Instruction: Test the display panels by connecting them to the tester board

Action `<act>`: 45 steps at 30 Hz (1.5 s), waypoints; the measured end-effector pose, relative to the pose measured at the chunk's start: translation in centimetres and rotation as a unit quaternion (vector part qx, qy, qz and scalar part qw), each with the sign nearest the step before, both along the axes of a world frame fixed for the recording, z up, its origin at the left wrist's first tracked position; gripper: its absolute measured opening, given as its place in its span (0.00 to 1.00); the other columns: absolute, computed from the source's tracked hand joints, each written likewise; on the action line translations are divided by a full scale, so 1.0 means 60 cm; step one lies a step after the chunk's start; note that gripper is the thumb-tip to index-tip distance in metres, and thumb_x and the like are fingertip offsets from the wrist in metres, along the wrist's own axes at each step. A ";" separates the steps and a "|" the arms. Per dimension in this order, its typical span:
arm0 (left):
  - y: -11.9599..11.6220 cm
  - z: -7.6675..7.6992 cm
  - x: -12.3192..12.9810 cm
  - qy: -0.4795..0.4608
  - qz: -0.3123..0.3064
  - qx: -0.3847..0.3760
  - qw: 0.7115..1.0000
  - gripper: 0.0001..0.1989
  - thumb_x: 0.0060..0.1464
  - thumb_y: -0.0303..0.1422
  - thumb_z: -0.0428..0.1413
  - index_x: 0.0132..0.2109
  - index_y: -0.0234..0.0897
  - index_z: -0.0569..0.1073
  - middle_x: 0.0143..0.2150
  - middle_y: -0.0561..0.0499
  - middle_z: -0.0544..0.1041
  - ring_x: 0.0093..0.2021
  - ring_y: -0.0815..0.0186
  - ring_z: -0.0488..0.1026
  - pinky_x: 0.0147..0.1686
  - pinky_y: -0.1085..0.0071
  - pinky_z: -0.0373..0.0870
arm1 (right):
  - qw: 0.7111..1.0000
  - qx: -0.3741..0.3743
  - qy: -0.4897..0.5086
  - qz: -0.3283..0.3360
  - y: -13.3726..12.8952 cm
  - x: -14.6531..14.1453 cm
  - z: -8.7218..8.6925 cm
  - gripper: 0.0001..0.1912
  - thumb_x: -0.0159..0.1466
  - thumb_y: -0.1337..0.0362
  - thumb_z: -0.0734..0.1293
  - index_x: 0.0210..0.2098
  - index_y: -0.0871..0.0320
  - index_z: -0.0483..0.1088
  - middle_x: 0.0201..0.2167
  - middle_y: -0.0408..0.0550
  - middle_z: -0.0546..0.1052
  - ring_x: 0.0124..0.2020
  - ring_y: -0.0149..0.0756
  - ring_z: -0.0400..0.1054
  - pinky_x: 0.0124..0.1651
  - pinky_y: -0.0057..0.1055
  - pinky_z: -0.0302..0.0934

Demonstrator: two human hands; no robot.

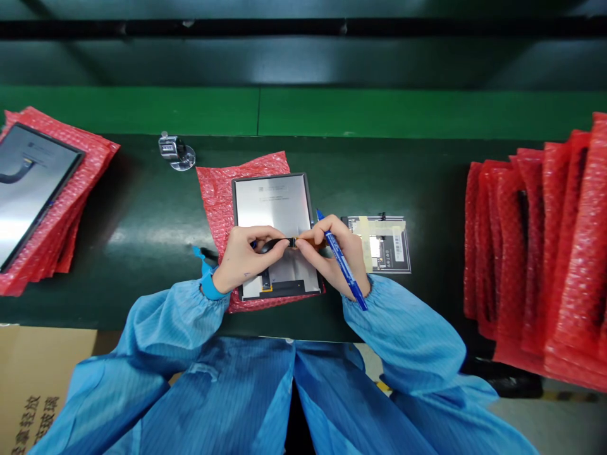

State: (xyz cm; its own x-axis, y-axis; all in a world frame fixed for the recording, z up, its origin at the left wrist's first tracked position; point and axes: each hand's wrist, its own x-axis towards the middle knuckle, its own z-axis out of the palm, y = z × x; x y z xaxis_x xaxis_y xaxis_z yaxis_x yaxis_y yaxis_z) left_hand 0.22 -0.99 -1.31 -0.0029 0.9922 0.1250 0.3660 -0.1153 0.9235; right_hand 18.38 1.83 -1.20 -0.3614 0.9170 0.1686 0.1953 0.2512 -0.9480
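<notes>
A grey display panel (275, 205) lies face down on a red bubble-wrap bag (222, 189) in the middle of the dark bench. My left hand (244, 256) pinches the panel's black flex cable (275, 243) over the panel's lower half. My right hand (339, 253) meets it at the cable's small connector (293, 241), fingertips touching it. A blue pen (342, 262) is tucked between the right hand's fingers, its tip pointing away from me. Both arms wear blue sleeves.
A small circuit card with tape (384, 243) lies just right of my right hand. A metal tally counter (174, 151) stands at the back left. A second panel (28, 189) rests on stacked red bags at far left. Upright red bags (545, 253) line the right. A cardboard box (33, 379) sits below left.
</notes>
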 end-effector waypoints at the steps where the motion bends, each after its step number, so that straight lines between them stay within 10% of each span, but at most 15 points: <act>1: 0.001 0.000 0.000 -0.004 -0.003 0.000 1.000 0.06 0.51 0.30 0.60 0.28 0.34 0.80 0.20 0.54 0.72 0.20 0.75 0.57 0.18 0.76 0.53 | 1.000 -0.004 0.006 0.009 0.001 0.001 0.001 0.14 0.62 0.67 0.70 0.30 0.55 0.58 0.27 0.39 0.76 0.25 0.27 0.70 0.31 0.23 0.63; 16: -0.015 -0.004 0.016 -0.024 0.044 0.001 0.999 0.06 0.51 0.31 0.61 0.28 0.35 0.80 0.22 0.52 0.74 0.21 0.72 0.62 0.21 0.75 0.58 | 0.998 -0.012 0.028 0.056 0.005 0.008 0.008 0.16 0.63 0.66 0.69 0.30 0.54 0.55 0.30 0.41 0.77 0.31 0.30 0.74 0.35 0.26 0.67; 25: -0.012 -0.008 0.008 -0.008 -0.037 -0.008 0.999 0.06 0.52 0.31 0.60 0.29 0.35 0.80 0.21 0.53 0.73 0.20 0.74 0.56 0.19 0.75 0.54 | 0.992 -0.033 0.042 0.117 0.011 0.015 0.005 0.13 0.62 0.69 0.67 0.30 0.54 0.56 0.28 0.40 0.74 0.26 0.26 0.66 0.32 0.25 0.62; 34: 0.003 0.012 -0.016 0.131 -0.019 -0.009 0.991 0.17 0.62 0.39 0.51 0.34 0.36 0.80 0.24 0.52 0.75 0.23 0.69 0.65 0.25 0.72 0.58 | 0.998 -0.027 0.050 0.022 0.010 0.004 -0.007 0.16 0.62 0.67 0.68 0.30 0.54 0.53 0.29 0.42 0.75 0.27 0.29 0.68 0.30 0.27 0.62; 40: 0.027 0.017 -0.081 0.457 0.125 -0.111 0.874 0.19 0.62 0.42 0.47 0.34 0.36 0.77 0.27 0.44 0.77 0.30 0.56 0.75 0.29 0.66 0.58 | 0.946 0.229 -0.009 -0.228 -0.029 0.041 0.010 0.10 0.72 0.66 0.56 0.41 0.54 0.68 0.45 0.50 0.79 0.49 0.40 0.75 0.54 0.41 0.68; 45: 0.031 0.010 -0.096 0.422 0.089 -0.177 0.884 0.19 0.61 0.46 0.48 0.31 0.38 0.73 0.28 0.44 0.78 0.31 0.55 0.74 0.29 0.66 0.57 | 0.944 0.218 -0.246 0.021 -0.105 0.038 -0.043 0.27 0.66 0.68 0.64 0.64 0.56 0.59 0.63 0.54 0.69 0.66 0.50 0.62 0.65 0.51 0.63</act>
State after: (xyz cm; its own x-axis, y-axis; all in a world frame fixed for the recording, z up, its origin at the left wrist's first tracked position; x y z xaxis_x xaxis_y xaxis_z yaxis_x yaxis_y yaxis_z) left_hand -5.56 0.85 -0.73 -0.2177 0.9626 -0.1613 0.9257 0.2560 0.2786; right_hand 20.63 -4.49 -3.80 -0.5284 0.7829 0.3283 0.5668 0.6133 -0.5501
